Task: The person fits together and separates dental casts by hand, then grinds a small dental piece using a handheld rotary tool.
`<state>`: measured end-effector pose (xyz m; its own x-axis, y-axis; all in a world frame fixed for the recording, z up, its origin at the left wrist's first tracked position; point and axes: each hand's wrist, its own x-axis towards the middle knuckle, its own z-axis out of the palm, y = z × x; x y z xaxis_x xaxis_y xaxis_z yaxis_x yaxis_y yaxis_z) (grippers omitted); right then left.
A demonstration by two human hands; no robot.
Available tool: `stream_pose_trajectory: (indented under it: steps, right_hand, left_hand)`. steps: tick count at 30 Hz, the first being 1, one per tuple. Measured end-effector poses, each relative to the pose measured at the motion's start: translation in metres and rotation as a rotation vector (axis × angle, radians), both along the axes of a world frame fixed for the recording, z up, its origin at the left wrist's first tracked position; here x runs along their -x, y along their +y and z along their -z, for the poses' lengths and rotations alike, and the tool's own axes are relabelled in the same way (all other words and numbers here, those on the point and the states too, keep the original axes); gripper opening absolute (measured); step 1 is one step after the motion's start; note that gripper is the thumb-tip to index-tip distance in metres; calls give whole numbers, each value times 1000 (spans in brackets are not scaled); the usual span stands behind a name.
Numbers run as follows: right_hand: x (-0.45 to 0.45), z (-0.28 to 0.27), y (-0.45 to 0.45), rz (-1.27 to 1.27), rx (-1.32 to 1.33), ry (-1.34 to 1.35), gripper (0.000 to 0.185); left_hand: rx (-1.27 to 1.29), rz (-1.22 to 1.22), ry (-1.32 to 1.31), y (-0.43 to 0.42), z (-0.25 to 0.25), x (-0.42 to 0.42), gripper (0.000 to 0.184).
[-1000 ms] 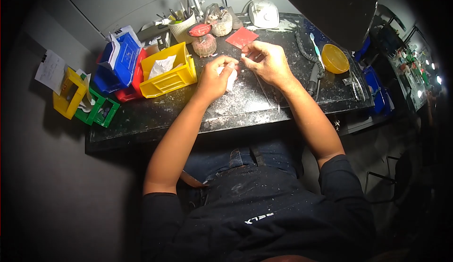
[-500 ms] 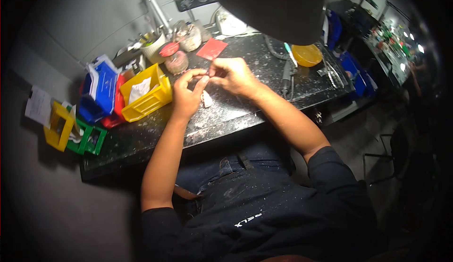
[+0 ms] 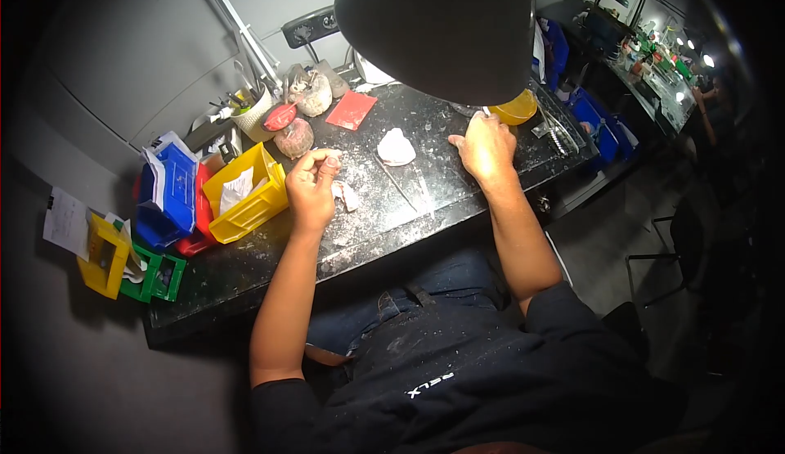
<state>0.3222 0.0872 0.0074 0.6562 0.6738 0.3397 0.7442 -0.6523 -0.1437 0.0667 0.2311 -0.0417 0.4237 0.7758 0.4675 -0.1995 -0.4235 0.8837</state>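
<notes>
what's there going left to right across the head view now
small yellow bin → blue bin on the left → large yellow bin → left hand → red square → rounded white piece → right hand → lower blue bin on the right

The white lump looks matt, the bench glossy, the yellow bin smooth plastic.

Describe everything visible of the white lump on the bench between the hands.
The white lump is a pale piece with a rounded, uneven outline, chalky or plaster-like in look; finer detail is too small to tell. It lies on the dark, dust-specked bench, between the left hand and the right hand, apart from both. A thin rod ends by its lower-left edge; whether they touch is unclear.
</notes>
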Motion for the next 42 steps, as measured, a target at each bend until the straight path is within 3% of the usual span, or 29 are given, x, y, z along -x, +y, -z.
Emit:
stream_pose_trajectory:
  steps: [6, 9, 10, 12, 14, 16, 18, 20, 21, 24, 25, 28, 29, 30, 32, 33, 36, 40, 42]
  right_hand:
    - [-21, 17, -1, 16, 44, 89, 46]
    - [-9, -4, -20, -314, -168, 545, 49]
    - [-8, -3, -19, -435, -278, 938, 50]
    - [-6, -4, -19, -705, -398, 1288, 52]
    - [11, -24, -12, -751, -438, 1396, 48]
    - [11, -22, 6, -815, -574, 1403, 43]
    - [10, -30, 26, -793, -546, 1317, 24]
    - [19, -52, 42, -730, -414, 1215, 16]
    - [15, -49, 54, -716, -348, 1140, 31]
    - [23, -57, 76, -834, -258, 1104, 37]
    - [26, -55, 83, -855, -268, 971, 37]
    - [31, -39, 95, -941, -230, 956, 33]
    - [35, -31, 100, -1040, -370, 700, 29]
    - [33, -25, 98, -1036, -365, 703, 29]
    - [43, -34, 84, -1012, -343, 1030, 34]
    - [42, -34, 84, -1056, -398, 833, 37]
    - [45, -41, 79, -1158, -429, 669, 41]
    - [50, -38, 78, -1163, -471, 488, 46]
    - [53, -35, 76, -1159, -455, 484, 44]
  left_hand:
    - [109, 78, -59, -4, -5, -3, 16]
    - [174, 83, -72, -2, -6, 1, 19]
    - [227, 98, -93, -2, -7, 3, 19]
    - [234, 116, -129, 1, -7, 4, 19]
    - [249, 121, -142, 3, -6, 4, 23]
    - [254, 120, -155, 2, -7, 4, 22]
    - [260, 132, -166, 1, -8, 4, 22]
    - [259, 126, -168, 0, -9, 3, 22]
    - [257, 126, -172, 0, -9, 3, 22]
    - [243, 110, -166, 0, -10, 2, 22]
    - [249, 111, -187, -1, -12, 2, 18]
    - [251, 109, -198, 2, -17, -2, 22]
    - [236, 109, -203, 5, -21, -4, 20]
    - [242, 110, -202, 7, -24, -6, 20]
    - [153, 132, -193, 6, -42, -13, 18]
    - [102, 142, -177, 7, -50, -17, 17]
    - [-39, 198, -166, 6, -69, -26, 15]
    - [6, 201, -259, -11, -69, -27, 12]
    - [156, 297, -342, -19, -61, -24, 19]
